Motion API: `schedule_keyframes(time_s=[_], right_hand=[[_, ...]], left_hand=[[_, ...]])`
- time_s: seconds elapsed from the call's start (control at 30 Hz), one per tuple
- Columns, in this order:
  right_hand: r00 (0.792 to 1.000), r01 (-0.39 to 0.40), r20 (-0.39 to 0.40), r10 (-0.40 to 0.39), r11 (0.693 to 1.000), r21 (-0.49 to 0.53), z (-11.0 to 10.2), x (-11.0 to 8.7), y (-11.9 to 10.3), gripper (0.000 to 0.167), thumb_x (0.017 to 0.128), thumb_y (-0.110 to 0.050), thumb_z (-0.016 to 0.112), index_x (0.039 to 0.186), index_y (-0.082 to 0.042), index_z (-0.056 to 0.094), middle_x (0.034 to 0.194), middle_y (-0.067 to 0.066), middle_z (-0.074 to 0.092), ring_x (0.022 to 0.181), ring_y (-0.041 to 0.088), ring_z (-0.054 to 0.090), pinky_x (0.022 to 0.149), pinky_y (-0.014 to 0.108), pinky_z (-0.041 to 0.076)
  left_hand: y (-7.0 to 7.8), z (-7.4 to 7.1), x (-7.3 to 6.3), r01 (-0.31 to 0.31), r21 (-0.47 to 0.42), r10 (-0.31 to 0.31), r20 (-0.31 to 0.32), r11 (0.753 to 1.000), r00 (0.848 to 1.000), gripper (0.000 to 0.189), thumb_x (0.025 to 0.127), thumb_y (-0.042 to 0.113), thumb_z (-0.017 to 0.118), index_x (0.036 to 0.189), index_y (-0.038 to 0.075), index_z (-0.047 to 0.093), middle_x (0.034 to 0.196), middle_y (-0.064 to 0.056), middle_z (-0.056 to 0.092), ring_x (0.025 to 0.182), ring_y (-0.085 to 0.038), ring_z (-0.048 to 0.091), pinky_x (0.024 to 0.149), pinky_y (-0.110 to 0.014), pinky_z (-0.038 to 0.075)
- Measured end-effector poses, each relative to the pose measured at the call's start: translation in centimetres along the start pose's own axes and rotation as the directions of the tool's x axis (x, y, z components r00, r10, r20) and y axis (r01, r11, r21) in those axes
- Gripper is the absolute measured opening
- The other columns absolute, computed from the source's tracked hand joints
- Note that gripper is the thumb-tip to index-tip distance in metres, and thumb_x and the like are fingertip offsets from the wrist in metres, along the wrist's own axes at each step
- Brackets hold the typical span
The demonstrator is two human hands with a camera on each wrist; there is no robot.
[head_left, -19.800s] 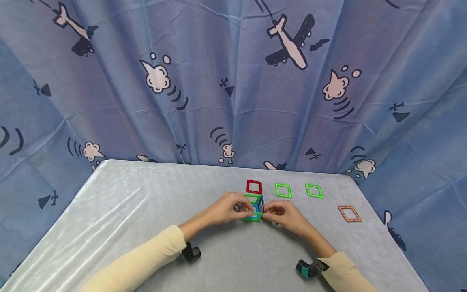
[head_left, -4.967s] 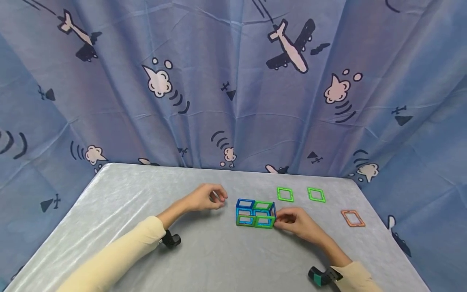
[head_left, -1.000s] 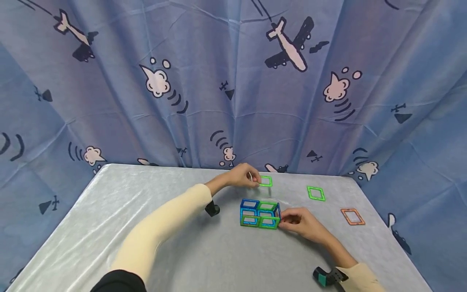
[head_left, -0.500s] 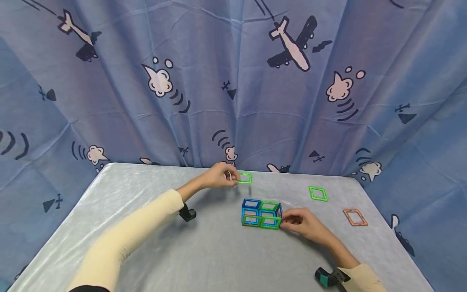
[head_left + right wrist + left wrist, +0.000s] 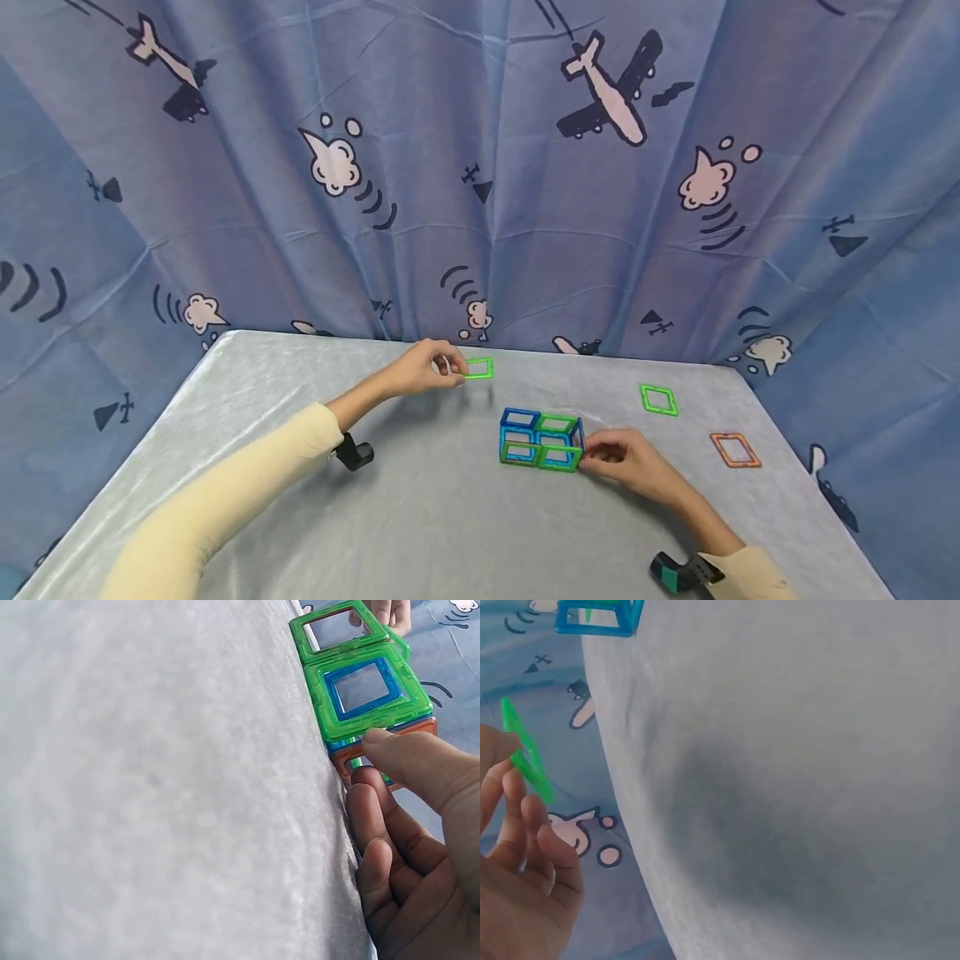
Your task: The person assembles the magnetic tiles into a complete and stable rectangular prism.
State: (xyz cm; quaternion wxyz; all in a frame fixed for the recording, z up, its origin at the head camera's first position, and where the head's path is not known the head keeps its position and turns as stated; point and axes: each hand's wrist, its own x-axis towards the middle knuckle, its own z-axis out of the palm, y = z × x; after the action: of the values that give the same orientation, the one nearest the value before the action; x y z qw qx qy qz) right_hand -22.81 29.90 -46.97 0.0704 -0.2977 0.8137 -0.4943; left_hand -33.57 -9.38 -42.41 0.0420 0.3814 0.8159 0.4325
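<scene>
The left hand (image 5: 426, 367), its thumb and fingertips nearly closed, pinches one bright green, square-framed, translucent plastic tile (image 5: 525, 737) above the far middle of the table, while the right hand (image 5: 628, 458), half curled, pinches the right end of a blue-and-green, two-square-wide box of plastic frames (image 5: 537, 455); the fingertips partly hide one another, so just where each presses is hard to make out. The step in hand seems to be bringing a further tile to the box while steadying it. The next move would call for lowering the tile nearer, squaring its edge to a box edge, and keeping the right hand's hold light. The box stands right of centre, nearer than the held tile. Farther right lie a flat green square frame (image 5: 674, 402) and, nearer, an orange square frame (image 5: 744, 466), both on the pale grey cloth-covered table (image 5: 435, 517), with a blue airplane-print curtain (image 5: 420, 167) beyond.
</scene>
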Motion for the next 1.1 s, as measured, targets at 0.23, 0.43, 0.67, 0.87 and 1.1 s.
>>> schedule_keyframes(time_s=[0.23,0.43,0.67,0.87,1.1], right_hand=[[1.000,0.027,0.005,-0.027,1.000,0.001,0.1,0.0,0.3,0.015,0.091,0.002,0.074,0.106,0.002,0.074,0.093,0.012,0.073,0.077,0.018,0.068,0.064,0.028,0.056],[1.000,0.011,0.006,-0.011,1.000,-0.004,0.2,0.0,0.7,0.015,0.092,0.001,0.074,0.107,0.000,0.074,0.093,0.009,0.073,0.077,0.019,0.068,0.065,0.029,0.056],[1.000,-0.003,-0.004,0.003,1.000,-0.012,0.1,-0.1,0.7,0.016,0.092,-0.001,0.074,0.108,0.001,0.074,0.094,0.009,0.073,0.078,0.017,0.068,0.066,0.029,0.056],[1.000,-0.001,-0.007,0.001,1.000,-0.020,0.0,-0.2,0.7,0.017,0.092,-0.003,0.074,0.109,0.002,0.073,0.094,0.010,0.073,0.078,0.015,0.068,0.066,0.029,0.056],[1.000,0.015,-0.005,-0.015,1.000,-0.017,-0.1,0.0,0.8,0.016,0.091,0.001,0.074,0.107,0.000,0.074,0.093,0.010,0.073,0.077,0.016,0.068,0.065,0.029,0.056]], left_hand=[[0.3,0.2,-1.8,0.025,-0.005,-0.025,-0.044,1.000,0.999,0.008,0.094,0.005,0.071,0.100,0.005,0.075,0.095,0.001,0.068,0.085,-0.018,0.063,0.080,-0.045,0.054],[0.7,0.2,-2.5,0.025,0.018,-0.024,-0.061,1.000,0.998,0.006,0.096,0.005,0.069,0.098,0.007,0.075,0.095,0.001,0.067,0.087,-0.016,0.063,0.080,-0.037,0.054],[1.4,0.1,-3.4,0.053,0.030,-0.050,-0.095,0.998,0.994,0.008,0.098,0.006,0.066,0.096,0.010,0.074,0.096,-0.002,0.069,0.088,-0.016,0.063,0.078,-0.034,0.054],[1.8,0.7,-4.1,0.079,0.044,-0.072,-0.142,0.996,0.987,0.008,0.094,0.005,0.069,0.093,0.011,0.075,0.090,0.005,0.069,0.080,-0.015,0.065,0.070,-0.032,0.055],[2.1,1.3,-4.9,0.086,0.060,-0.072,-0.205,0.995,0.976,0.004,0.091,0.004,0.072,0.091,0.002,0.075,0.081,0.007,0.067,0.075,-0.012,0.062,0.070,-0.031,0.054]])
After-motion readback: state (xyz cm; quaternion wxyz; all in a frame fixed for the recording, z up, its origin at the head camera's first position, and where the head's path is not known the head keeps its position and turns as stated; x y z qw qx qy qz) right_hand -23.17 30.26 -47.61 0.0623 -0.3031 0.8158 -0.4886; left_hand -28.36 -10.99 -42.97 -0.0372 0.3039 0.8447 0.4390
